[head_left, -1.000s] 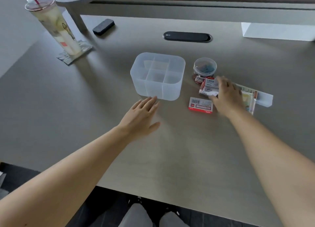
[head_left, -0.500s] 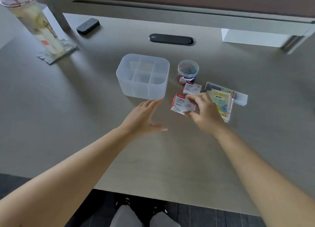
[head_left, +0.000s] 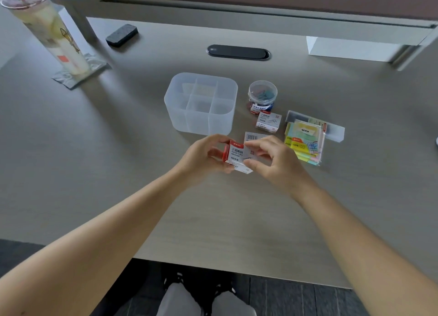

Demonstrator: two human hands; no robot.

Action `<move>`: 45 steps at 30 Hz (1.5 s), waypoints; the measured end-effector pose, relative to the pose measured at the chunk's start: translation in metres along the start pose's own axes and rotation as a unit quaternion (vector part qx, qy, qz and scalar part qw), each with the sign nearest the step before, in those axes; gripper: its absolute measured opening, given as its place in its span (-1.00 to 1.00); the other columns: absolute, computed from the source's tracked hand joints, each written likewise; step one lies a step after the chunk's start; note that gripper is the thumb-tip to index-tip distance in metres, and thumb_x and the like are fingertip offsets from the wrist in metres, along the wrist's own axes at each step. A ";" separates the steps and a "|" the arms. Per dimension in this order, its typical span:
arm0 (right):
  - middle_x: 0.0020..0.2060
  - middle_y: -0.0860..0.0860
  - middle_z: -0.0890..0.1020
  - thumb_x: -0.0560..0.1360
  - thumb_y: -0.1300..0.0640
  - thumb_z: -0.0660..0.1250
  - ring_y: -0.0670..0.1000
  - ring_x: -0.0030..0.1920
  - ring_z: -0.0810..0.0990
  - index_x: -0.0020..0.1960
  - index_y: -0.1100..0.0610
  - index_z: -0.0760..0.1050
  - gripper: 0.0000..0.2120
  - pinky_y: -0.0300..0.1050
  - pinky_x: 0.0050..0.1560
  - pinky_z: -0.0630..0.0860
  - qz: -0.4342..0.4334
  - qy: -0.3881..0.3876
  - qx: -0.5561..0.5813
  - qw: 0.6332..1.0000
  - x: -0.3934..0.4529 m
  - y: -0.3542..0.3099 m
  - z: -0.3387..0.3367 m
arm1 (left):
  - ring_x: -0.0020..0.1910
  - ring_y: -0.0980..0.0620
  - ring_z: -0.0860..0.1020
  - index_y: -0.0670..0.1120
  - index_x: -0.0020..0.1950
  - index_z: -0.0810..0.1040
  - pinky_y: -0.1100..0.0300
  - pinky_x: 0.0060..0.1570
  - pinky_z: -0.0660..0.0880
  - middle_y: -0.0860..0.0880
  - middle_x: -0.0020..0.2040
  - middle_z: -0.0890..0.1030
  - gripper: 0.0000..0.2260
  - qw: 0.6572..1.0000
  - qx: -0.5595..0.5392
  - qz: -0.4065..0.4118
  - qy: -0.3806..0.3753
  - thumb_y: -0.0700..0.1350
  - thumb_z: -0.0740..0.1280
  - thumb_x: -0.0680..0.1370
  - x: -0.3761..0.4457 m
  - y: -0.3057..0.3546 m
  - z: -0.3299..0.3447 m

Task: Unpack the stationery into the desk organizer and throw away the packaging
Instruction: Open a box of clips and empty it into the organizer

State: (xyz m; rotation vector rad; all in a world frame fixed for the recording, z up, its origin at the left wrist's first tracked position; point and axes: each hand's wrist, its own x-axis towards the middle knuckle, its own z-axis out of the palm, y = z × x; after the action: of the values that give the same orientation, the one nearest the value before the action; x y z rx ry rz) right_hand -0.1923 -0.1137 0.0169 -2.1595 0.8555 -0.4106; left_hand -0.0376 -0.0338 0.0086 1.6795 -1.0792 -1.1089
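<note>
Two hands (head_left: 239, 158) on "PAPER CLIPS" box (head_left: 238, 155)

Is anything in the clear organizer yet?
Empty, it seems. Through the organizer only its dividers and bare compartments show; the paper clip box is held in both hands outside it.

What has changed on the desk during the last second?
The right hand lifted one paper clip box toward the person, and the left hand came to grip it too. The organizer, the clip jar and the sticky notes stayed put.
</note>
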 end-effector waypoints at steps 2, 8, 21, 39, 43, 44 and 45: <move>0.03 0.09 0.56 0.40 0.19 0.37 -0.06 -0.05 0.51 0.16 0.19 0.48 -0.66 -0.24 0.02 0.40 -0.012 -0.004 -0.024 1.000 0.000 -0.001 -0.001 | -0.42 0.21 0.59 -0.16 0.14 0.46 0.37 -0.22 0.53 -0.04 -0.28 0.60 -0.55 1.000 -0.007 -0.012 -0.011 -0.46 0.38 0.31 -0.002 -0.002 -0.002; 0.04 0.14 0.64 0.39 0.18 0.37 0.09 0.05 0.58 0.13 0.21 0.52 -0.68 -0.10 0.09 0.45 -0.068 -0.009 -0.110 0.992 0.005 -0.011 0.001 | -0.41 0.19 0.60 -0.14 0.09 0.46 0.36 -0.25 0.56 -0.02 -0.31 0.62 -0.60 0.999 -0.026 -0.020 -0.011 -0.46 0.37 0.33 -0.005 -0.004 -0.011; -0.05 0.17 0.67 0.41 0.23 0.26 0.17 -0.06 0.62 0.11 0.22 0.53 -0.72 0.04 -0.04 0.52 -0.113 -0.018 -0.183 0.976 0.021 -0.019 0.015 | -0.39 0.26 0.57 -0.07 0.01 0.48 0.42 -0.25 0.50 -0.02 -0.27 0.60 -0.62 0.999 -0.026 -0.019 -0.015 -0.45 0.37 0.33 0.001 -0.006 -0.029; -0.08 -0.01 0.66 0.41 0.24 0.31 -0.09 -0.11 0.60 0.03 0.17 0.57 -0.80 -0.39 -0.07 0.51 -0.005 -0.035 0.013 0.999 0.030 -0.016 0.022 | -0.23 0.05 0.66 -0.01 -0.06 0.49 0.24 -0.20 0.60 -0.06 -0.23 0.68 -0.65 0.976 -0.196 -0.072 -0.056 -0.45 0.31 0.39 0.008 -0.033 -0.040; -0.16 -0.11 0.58 0.31 0.19 0.45 -0.16 -0.13 0.56 -0.03 0.10 0.53 -0.76 -0.43 -0.03 0.48 0.025 -0.018 0.071 0.997 0.033 -0.016 0.028 | -0.24 0.03 0.67 -0.04 -0.04 0.48 0.26 -0.24 0.59 -0.02 -0.30 0.69 -0.64 0.963 -0.253 -0.082 -0.048 -0.49 0.28 0.39 0.010 -0.035 -0.044; -0.18 -0.07 0.59 0.32 0.19 0.45 -0.14 -0.16 0.57 -0.09 0.06 0.51 -0.80 -0.39 -0.06 0.50 0.029 -0.008 0.085 0.996 0.035 -0.016 0.029 | -0.23 0.02 0.67 -0.05 -0.04 0.48 0.25 -0.23 0.59 -0.03 -0.29 0.69 -0.64 0.962 -0.255 -0.084 -0.051 -0.49 0.27 0.39 0.010 -0.036 -0.045; -0.19 -0.01 0.60 0.34 0.18 0.43 -0.08 -0.18 0.59 -0.15 0.02 0.48 -0.84 -0.32 -0.08 0.53 0.036 0.002 0.102 0.994 0.036 -0.015 0.029 | -0.22 0.01 0.67 -0.04 -0.03 0.49 0.24 -0.22 0.60 -0.05 -0.27 0.69 -0.63 0.961 -0.256 -0.086 -0.055 -0.49 0.27 0.39 0.010 -0.036 -0.046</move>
State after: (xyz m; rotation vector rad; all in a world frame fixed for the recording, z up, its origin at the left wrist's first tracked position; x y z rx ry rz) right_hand -0.1438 -0.1155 0.0096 -1.9362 0.8525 -0.4474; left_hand 0.0160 -0.0244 -0.0152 1.3236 -0.6392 -1.4626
